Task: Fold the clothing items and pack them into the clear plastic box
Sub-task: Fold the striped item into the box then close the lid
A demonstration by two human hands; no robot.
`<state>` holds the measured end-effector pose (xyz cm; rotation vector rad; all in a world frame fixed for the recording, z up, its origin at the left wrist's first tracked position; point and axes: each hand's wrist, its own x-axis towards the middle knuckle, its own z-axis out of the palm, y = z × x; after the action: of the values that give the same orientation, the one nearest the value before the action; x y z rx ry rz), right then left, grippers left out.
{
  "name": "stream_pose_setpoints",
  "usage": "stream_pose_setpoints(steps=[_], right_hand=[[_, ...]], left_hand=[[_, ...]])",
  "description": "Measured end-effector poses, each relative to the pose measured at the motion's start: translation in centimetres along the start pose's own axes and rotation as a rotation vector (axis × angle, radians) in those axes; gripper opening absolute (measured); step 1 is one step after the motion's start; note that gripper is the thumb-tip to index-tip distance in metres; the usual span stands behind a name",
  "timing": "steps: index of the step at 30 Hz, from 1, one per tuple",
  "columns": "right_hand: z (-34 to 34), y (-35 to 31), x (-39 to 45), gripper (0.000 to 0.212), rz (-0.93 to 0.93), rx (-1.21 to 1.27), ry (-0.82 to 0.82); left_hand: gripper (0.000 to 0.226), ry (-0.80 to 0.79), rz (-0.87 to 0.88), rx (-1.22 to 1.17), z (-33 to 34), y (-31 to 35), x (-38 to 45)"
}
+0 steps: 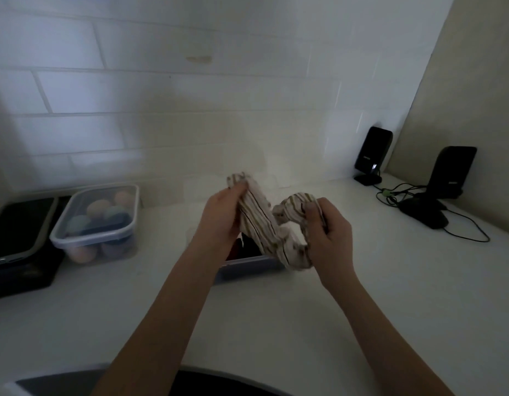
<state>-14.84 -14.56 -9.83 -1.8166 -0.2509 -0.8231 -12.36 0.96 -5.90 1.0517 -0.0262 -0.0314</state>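
Note:
A cream garment with brown stripes (262,224) hangs bunched between both hands above the counter. My left hand (220,218) grips its upper left end. My right hand (329,232) grips the twisted right end. Under the garment stands a clear plastic box (247,268) with something dark inside; my hands and the cloth hide most of it.
A lidded clear container (99,221) of round coloured items stands at the left, next to a dark device (19,224) on a black block. Two black speakers (372,154) (449,172) with cables (459,224) stand in the right corner. A tiled wall rises behind the white counter (276,324).

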Motion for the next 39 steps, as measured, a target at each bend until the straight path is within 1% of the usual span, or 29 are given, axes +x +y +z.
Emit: stream_pose_setpoints(steps=[2,3,4,6,8,9,12,14,15,16,17,18,19,21,23,25,27,29,30,32,34,35,37,39], right_hand=[[-0.3,0.1,0.3,0.038,0.053,0.009,0.013],[-0.3,0.1,0.3,0.038,0.069,0.013,-0.007],[-0.4,0.2,0.3,0.039,0.078,0.020,-0.041],[-0.2,0.1,0.1,0.040,0.064,0.012,-0.113],[-0.1,-0.2,-0.2,0.040,0.053,0.032,-0.176],[-0.1,-0.6,-0.3,0.037,0.074,0.075,-0.198],[-0.5,-1.4,-0.1,0.019,0.196,0.291,-0.271],[-0.8,-1.6,0.2,0.010,0.256,0.451,-0.329],[-0.9,-1.8,0.3,0.007,0.291,0.554,-0.351],[-1.0,-1.7,0.4,0.013,0.322,0.656,-0.374],[-1.0,-1.7,0.4,0.026,0.353,0.742,-0.406],[-1.1,-1.7,0.4,0.038,0.370,0.806,-0.433],[-1.1,-1.9,0.4,0.043,0.374,0.865,-0.450],[-1.2,-2.1,0.5,0.037,0.361,0.953,-0.461],[-1.4,-2.3,0.7,0.025,0.400,1.035,-0.432],[-1.6,-2.3,0.8,0.025,0.448,1.063,-0.431],[-1.6,-2.4,0.8,0.026,0.478,1.055,-0.411],[-1.5,-2.0,0.9,0.026,0.505,1.044,-0.373],[-1.5,-1.8,1.1,0.026,0.527,1.033,-0.346],[-1.5,-1.3,1.4,0.028,0.573,0.984,-0.283],[-1.6,-0.8,1.6,0.025,0.600,0.912,-0.231],[-1.6,-0.7,1.6,0.021,0.609,0.875,-0.235],[-1.4,-0.7,1.4,0.010,0.596,0.795,-0.309],[-1.4,-0.7,1.1,0.016,0.571,0.724,-0.402]], left_hand=[[0.027,-0.138,-0.046,-0.373,-0.3,0.8,0.2],[0.029,-0.212,-0.049,-0.484,-0.3,1.1,0.1],[0.029,-0.270,-0.034,-0.529,-0.3,1.3,0.0],[0.032,-0.324,0.016,-0.486,0.1,1.3,0.0],[0.041,-0.291,0.088,-0.352,0.7,0.9,0.2],[0.047,-0.265,0.127,-0.256,1.0,0.7,0.2],[0.068,-0.175,0.255,0.159,1.2,0.3,0.1],[0.081,-0.181,0.319,0.437,0.9,0.1,-0.2],[0.084,-0.211,0.347,0.553,0.8,0.2,-0.4],[0.080,-0.246,0.375,0.651,0.8,0.3,-0.6],[0.071,-0.277,0.389,0.743,0.8,0.5,-0.7],[0.058,-0.305,0.383,0.827,0.8,0.6,-0.8],[0.044,-0.337,0.362,0.896,0.8,0.8,-0.9],[0.022,-0.384,0.299,0.963,0.6,0.9,-1.2],[0.010,-0.379,0.285,0.921,0.5,0.9,-1.4],[0.003,-0.354,0.307,0.880,0.4,0.8,-1.7],[0.007,-0.366,0.303,0.875,0.6,0.8,-2.0],[0.026,-0.365,0.270,0.778,0.6,0.3,-2.0],[0.029,-0.337,0.236,0.708,0.7,0.0,-2.2],[0.020,-0.313,0.185,0.593,0.9,-0.6,-2.6],[0.016,-0.372,0.163,0.490,1.2,-1.1,-3.0],[0.015,-0.411,0.145,0.422,1.4,-1.4,-3.2],[0.019,-0.483,0.038,0.210,1.8,-1.8,-3.5],[0.027,-0.553,-0.059,0.027,2.0,-2.4,-3.9]])
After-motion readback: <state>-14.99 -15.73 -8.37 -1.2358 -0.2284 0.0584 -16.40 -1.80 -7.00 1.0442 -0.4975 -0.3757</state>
